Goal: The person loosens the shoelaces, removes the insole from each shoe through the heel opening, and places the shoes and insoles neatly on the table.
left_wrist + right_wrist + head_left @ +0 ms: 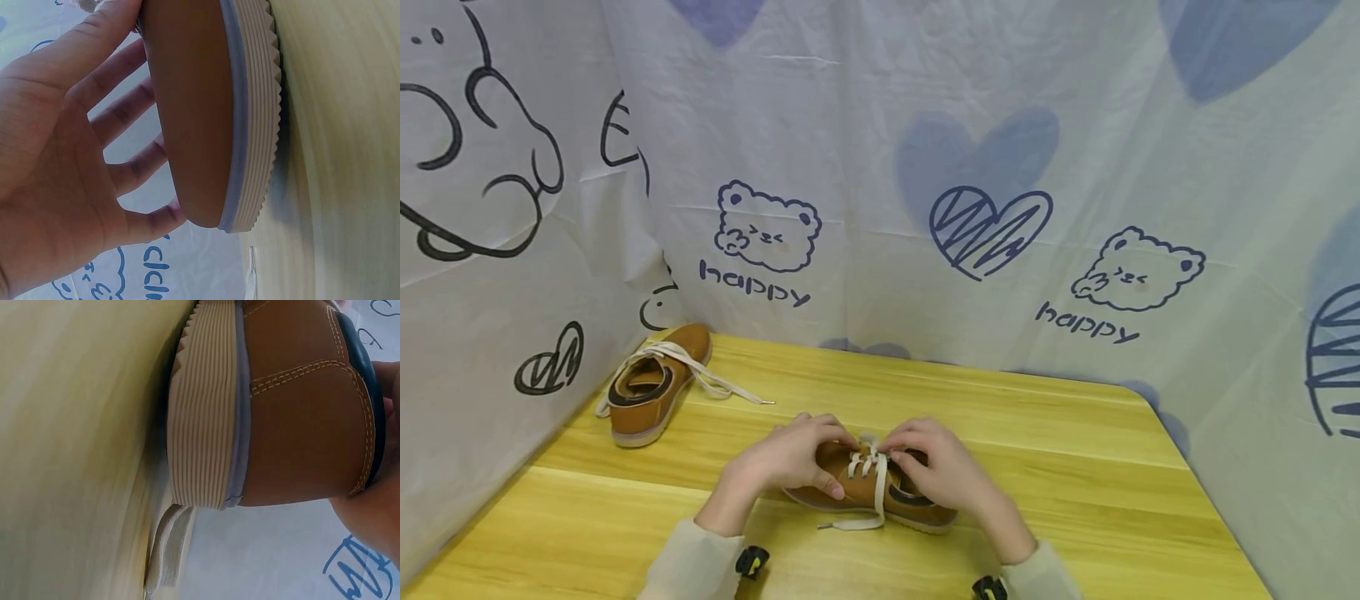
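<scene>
A brown lace-up shoe (901, 507) rests sole down on the table, its toe to the left. My left hand (801, 455) spans the toe part, thumb on the upper and fingers along the far side; the left wrist view shows these fingers bent against the brown leather (194, 119). Above the opening, my right hand (942, 464) pinches the white shoelace at the knot area with thumb and index finger. One lace end (881, 492) hangs down the near side onto the table. In the right wrist view the heel (300, 437) hides most of my right hand.
A second brown shoe (642, 408) stands at the table's back left, with loose white laces (715, 383) trailing to the right. The yellow wood-grain table (1037, 442) is bordered by a pale printed curtain (865, 250) behind and at both sides.
</scene>
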Tool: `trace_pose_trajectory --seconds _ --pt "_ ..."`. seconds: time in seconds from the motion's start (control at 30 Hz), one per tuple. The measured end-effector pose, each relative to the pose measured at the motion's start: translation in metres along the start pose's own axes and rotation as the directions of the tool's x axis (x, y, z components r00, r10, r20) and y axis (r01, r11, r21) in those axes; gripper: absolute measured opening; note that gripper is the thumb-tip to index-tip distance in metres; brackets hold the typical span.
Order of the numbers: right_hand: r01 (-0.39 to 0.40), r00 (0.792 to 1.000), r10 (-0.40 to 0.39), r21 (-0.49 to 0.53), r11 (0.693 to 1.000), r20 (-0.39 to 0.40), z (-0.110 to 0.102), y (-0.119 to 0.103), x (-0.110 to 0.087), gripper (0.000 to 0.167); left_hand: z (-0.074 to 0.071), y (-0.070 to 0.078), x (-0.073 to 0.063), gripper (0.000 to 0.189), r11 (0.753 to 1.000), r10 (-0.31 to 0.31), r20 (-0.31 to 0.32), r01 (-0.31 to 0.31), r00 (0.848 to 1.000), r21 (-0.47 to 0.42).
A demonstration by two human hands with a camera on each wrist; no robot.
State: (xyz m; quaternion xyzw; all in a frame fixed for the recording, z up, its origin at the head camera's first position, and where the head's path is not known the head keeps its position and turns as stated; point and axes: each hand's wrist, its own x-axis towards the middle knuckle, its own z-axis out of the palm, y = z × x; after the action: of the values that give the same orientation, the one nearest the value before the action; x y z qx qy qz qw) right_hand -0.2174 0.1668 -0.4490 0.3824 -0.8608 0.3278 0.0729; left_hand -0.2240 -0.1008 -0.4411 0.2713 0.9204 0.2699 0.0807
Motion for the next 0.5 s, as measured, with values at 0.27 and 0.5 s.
trace_pose_trajectory --seconds 0.27,0.5 --pt "0.063 0.991 -0.062 -0.006 0.998 0.121 -0.0002 -0.0011 -0.0006 0.032 0.0009 -0.0014 -0.0005 0.059 1.0 0.0 0.004 0.0 1.0 -0.003" --pt "0.04 0.998 -0.041 0.025 0.999 0.051 0.002 -0.0021 -0.0003 0.023 0.0004 -0.0009 -0.0001 0.06 1.0 -0.003 -0.004 0.003 1.0 0.003"
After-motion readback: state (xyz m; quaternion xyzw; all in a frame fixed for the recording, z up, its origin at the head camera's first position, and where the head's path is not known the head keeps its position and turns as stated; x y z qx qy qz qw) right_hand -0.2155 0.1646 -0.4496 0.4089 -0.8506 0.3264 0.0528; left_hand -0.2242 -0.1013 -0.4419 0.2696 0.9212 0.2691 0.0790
